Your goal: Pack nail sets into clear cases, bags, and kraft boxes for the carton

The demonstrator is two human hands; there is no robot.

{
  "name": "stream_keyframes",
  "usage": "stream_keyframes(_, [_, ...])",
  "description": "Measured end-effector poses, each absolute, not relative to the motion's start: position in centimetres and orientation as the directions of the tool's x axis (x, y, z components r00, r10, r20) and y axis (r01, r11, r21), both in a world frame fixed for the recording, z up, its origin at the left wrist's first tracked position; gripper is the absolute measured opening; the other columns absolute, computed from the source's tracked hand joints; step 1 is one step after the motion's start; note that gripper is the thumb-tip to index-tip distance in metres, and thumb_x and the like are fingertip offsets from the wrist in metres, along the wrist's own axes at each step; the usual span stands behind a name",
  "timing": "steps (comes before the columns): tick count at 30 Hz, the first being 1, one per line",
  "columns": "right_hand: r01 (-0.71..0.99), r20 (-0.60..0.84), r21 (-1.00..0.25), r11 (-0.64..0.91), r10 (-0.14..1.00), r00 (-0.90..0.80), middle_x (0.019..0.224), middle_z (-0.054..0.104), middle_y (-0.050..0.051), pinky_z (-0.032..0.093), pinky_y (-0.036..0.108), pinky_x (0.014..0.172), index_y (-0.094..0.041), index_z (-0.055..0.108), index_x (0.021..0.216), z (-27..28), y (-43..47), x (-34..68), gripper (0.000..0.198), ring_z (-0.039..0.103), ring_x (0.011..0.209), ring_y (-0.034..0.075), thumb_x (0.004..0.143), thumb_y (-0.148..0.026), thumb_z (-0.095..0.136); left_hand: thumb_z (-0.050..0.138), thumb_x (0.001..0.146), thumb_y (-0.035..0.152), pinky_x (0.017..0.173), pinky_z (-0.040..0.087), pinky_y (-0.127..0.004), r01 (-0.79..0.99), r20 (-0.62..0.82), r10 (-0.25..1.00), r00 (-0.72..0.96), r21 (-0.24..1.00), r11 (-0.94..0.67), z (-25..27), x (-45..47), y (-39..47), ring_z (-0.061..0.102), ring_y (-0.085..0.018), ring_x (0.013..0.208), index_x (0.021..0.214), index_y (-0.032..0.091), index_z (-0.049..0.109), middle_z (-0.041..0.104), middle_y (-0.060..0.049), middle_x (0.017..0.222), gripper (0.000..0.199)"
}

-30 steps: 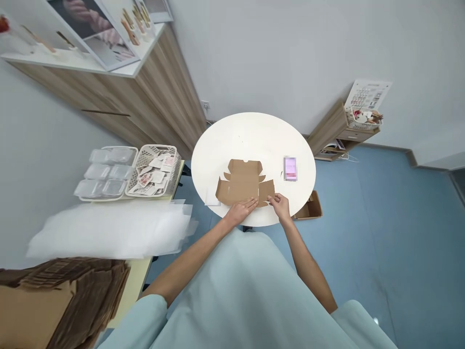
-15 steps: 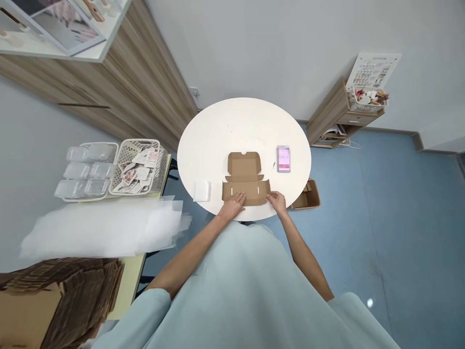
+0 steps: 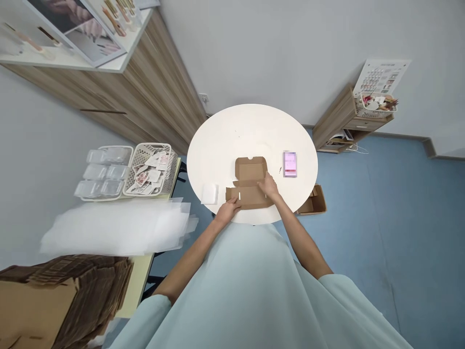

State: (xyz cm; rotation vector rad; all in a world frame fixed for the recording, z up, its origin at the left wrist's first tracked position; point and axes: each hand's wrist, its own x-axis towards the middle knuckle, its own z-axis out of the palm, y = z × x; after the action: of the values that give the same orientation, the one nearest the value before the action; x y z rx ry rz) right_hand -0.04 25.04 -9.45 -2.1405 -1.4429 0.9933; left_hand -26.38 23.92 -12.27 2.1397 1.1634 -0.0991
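Note:
A brown cardboard mailer box (image 3: 252, 198) lies unfolded on the white oval table (image 3: 214, 135), its lid panel to the far side and its side flaps partly raised. My left hand (image 3: 228, 211) holds the box at its front left corner, with the fingers closed at the edge. At the right side, my right hand (image 3: 269, 187) has its fingers and thumb around the side flap near the crease between base and lid; part of that flap is hidden. A small white packet (image 3: 209, 194) lies left of the box.
A phone (image 3: 289, 164) with a blurred screen lies on the right of the table. On the left bench are a basket of cards (image 3: 169, 172), clear plastic boxes (image 3: 96, 172), white sheets (image 3: 116, 228) and stacked cardboard (image 3: 98, 295). An open carton (image 3: 314, 201) stands on the floor.
My left hand has slid from the middle of the base to the front left corner. My right hand has moved from the front right corner up to the crease. The view has shifted slightly.

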Motion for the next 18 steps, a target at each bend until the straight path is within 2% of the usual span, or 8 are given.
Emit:
stream_keyframes(4, [0.615,-0.457,-0.605,-0.506,0.853,0.252,0.146,0.057,0.021,0.050,0.051,0.110,-0.020,0.020,0.169,-10.2,25.8,-0.3,0.090,0.060,0.131,0.037,0.092,-0.030,0.067,0.059,0.101,0.025,0.115,0.052,-0.040,0.753,-0.368,0.716,0.593,0.569,-0.332,-11.8,-26.6,24.4,0.066,-0.029,0.136,0.112,0.027,0.084,0.072,-0.004,0.143,0.027])
stream_keyframes(9, [0.590,-0.466,-0.630,-0.505,0.854,0.232,0.147,0.048,0.018,0.055,0.044,0.103,-0.028,0.011,0.172,-10.5,23.8,-0.6,0.103,0.069,0.115,0.029,0.090,-0.037,0.073,0.064,0.097,0.021,0.115,0.053,-0.044,0.770,-0.369,0.752,0.547,0.573,-0.279,-11.5,-26.7,24.8,0.069,-0.029,0.132,0.112,0.032,0.085,0.073,-0.002,0.141,0.028])
stream_keyframes(11, [0.599,-0.460,-0.653,-0.463,0.871,0.171,0.150,0.044,0.018,0.055,0.043,0.104,-0.029,0.008,0.173,-10.5,22.6,-0.7,0.116,0.066,0.123,0.030,0.084,-0.041,0.081,0.063,0.096,0.018,0.115,0.054,-0.044,0.779,-0.375,0.757,0.535,0.566,-0.271,-11.7,-26.5,24.8,0.070,-0.029,0.131,0.114,0.032,0.084,0.073,-0.002,0.142,0.032])
stream_keyframes(14, [0.660,-0.493,-0.632,-0.407,0.868,0.062,0.156,0.037,0.021,0.053,0.048,0.107,-0.030,0.003,0.174,-10.4,20.7,-0.8,0.137,0.058,0.136,0.037,0.072,-0.043,0.093,0.060,0.094,0.012,0.114,0.054,-0.042,0.800,-0.381,0.775,0.504,0.544,-0.253,-12.0,-26.3,24.5,0.070,-0.029,0.130,0.111,0.028,0.084,0.070,-0.004,0.146,0.033])
stream_keyframes(16, [0.689,-0.526,-0.603,-0.402,0.850,0.035,0.159,0.034,0.023,0.052,0.051,0.106,-0.031,0.001,0.174,-10.3,19.7,-0.9,0.141,0.059,0.135,0.040,0.069,-0.042,0.096,0.058,0.093,0.010,0.112,0.054,-0.040,0.815,-0.387,0.791,0.473,0.533,-0.227,-12.2,-26.2,24.3,0.071,-0.028,0.127,0.109,0.024,0.082,0.069,-0.006,0.148,0.032])
stream_keyframes(18, [0.695,-0.538,-0.590,-0.410,0.842,0.040,0.160,0.033,0.023,0.053,0.050,0.104,-0.032,0.000,0.174,-10.3,19.2,-1.0,0.140,0.061,0.133,0.039,0.071,-0.041,0.095,0.058,0.093,0.011,0.108,0.056,-0.040,0.830,-0.394,0.813,0.428,0.528,-0.180,-12.1,-26.1,24.3,0.073,-0.028,0.123,0.120,0.022,0.076,0.071,-0.009,0.143,0.034])
